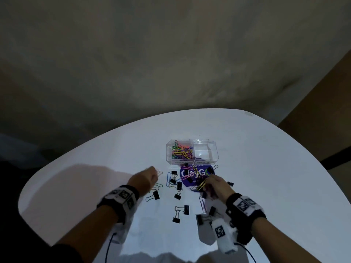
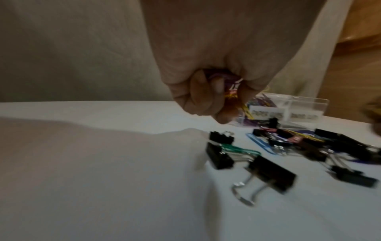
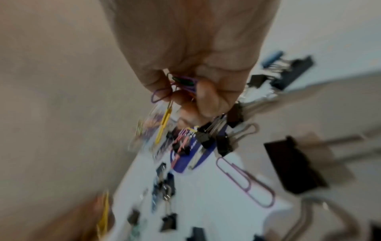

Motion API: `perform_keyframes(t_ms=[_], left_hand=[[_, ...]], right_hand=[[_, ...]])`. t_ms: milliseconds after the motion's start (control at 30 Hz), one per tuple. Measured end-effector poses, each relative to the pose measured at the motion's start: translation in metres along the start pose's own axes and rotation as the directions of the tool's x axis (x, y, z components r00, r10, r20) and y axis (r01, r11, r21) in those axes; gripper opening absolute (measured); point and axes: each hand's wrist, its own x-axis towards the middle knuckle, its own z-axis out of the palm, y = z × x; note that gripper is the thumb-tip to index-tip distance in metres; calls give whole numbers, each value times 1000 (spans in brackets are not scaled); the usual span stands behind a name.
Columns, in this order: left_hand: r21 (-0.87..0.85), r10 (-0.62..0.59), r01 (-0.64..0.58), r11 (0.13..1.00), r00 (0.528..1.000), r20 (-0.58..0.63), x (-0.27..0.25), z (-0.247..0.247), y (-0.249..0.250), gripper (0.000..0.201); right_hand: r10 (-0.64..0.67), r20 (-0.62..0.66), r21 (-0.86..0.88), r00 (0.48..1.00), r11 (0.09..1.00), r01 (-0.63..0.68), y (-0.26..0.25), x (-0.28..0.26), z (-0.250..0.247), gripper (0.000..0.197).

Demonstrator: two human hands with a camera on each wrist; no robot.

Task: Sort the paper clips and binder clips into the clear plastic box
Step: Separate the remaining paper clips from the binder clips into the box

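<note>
At the far-centre of the white round table sits the clear plastic two-compartment box; left compartment holds coloured paper clips, right one bare. Black binder clips & loose paper clips lie scattered just in front, some on a purple round sticker. Right hand pinches a bunch of clips incl. a yellow paper clip. Left hand fisted round coloured clips.

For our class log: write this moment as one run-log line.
left hand: holds paper clips | right hand: holds paper clips | clear plastic box: binder side empty
</note>
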Motion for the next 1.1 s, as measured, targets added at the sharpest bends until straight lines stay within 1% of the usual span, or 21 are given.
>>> perform_keyframes(t_ms=[33,100,133,167,200,267,333,433,467,500,533,567,633,667,700,733,800,833,900,1000,1100], left_hand=[[-40,-19,19,999,1000,1,2,-4,-5,22],[-108,-39,36,993,999,-20,7,-10,-16,23],[-133,-43,40,990,999,-24,9,-11,-19,21],[-151,-48,45,988,999,-13,8,-12,-20,17],[-163,-41,41,986,999,3,9,-11,-21,15],[-194,-23,29,980,999,32,9,-8,-20,24],[-286,-39,54,957,997,60,6,-6,-17,24],[-487,-154,175,856,985,83,5,-5,-12,27],[-537,-194,202,819,978,72,6,-6,-11,30],[-558,-216,212,802,975,59,6,-7,-11,31],[-590,-227,214,778,972,52,6,-8,-10,32],[-583,-223,204,786,974,41,6,-9,-10,34],[-451,-159,142,881,987,0,9,-7,-15,37],[-353,-113,105,930,994,-1,10,-7,-17,36],[-260,-77,80,962,997,21,11,-7,-18,33],[-175,-45,54,983,997,57,11,-6,-18,26],[82,-10,0,997,993,116,12,-5,-16,14],[211,4,-32,977,991,135,12,-5,-15,17],[361,50,-104,927,987,156,12,-6,-11,24],[489,138,-227,842,967,212,14,-3,-6,25],[601,180,-281,748,958,224,12,0,1,23]], right_hand=[[41,0,224,999,974,-40,4,-6,-4,31],[102,17,551,995,829,-95,11,-20,-10,33],[130,18,642,991,759,-111,14,-24,-11,34],[160,12,679,987,724,-125,18,-28,-11,34],[182,-1,674,983,726,-133,21,-30,-11,33],[191,-52,591,980,797,-124,28,-30,-10,31],[174,-119,483,978,870,-96,31,-30,-8,32],[158,-184,308,970,947,-96,33,-32,-6,33],[130,-205,193,970,977,-90,33,-32,-5,35],[86,-213,20,973,996,-83,33,-32,-3,39],[41,-201,-189,979,979,-80,33,-34,0,41],[14,-165,-380,986,922,-76,31,-36,5,40],[23,-114,-630,993,771,-91,27,-39,18,25],[29,-120,-693,992,714,-104,25,-39,25,20],[28,-133,-731,991,672,-117,24,-37,30,23],[35,-141,-750,989,649,-130,23,-34,33,25],[61,-126,-759,990,637,-136,18,-28,36,21],[74,-106,-754,992,644,-128,17,-26,35,18],[53,-70,-717,996,692,-87,14,-25,30,16],[-33,-66,-580,997,814,-11,14,-33,12,15],[-52,-90,-420,995,908,9,21,-46,-12,27]])
